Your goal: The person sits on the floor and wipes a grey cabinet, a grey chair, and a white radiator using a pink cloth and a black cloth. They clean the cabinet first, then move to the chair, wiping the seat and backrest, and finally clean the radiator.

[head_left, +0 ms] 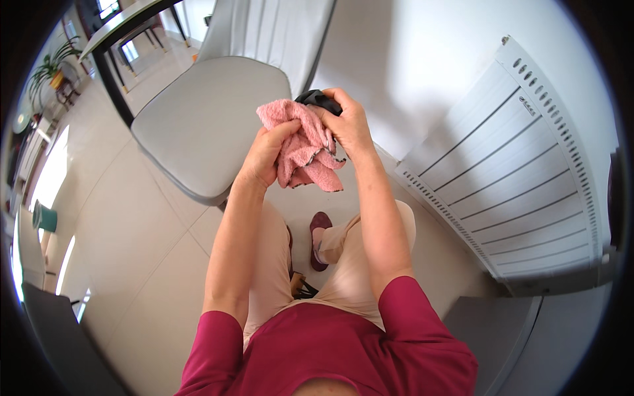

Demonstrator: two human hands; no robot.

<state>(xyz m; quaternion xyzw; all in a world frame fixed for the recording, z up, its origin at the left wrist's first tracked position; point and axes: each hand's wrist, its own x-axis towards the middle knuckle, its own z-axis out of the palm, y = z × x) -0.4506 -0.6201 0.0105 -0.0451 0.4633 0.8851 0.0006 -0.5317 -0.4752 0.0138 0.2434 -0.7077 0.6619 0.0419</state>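
A crumpled pink terry cloth (307, 158) with a dark stitched edge hangs between my hands. My left hand (270, 151) grips it from the left, thumb on top of the folds. In my right hand (349, 121) is a black object (319, 100), pinched under the thumb with part of the cloth against it. What the black object is, I cannot tell, since fingers and cloth hide much of it. Both hands are held above the floor, near the right front of a grey padded chair (213, 119).
Right of my hands, a white slatted radiator panel (510, 163) stands along the wall. A black-edged table (111, 74) is beyond the chair. On the tiled floor (148, 237), a teal bin (45, 218) stands far left. A potted plant (55, 74) sits on a stand farther back.
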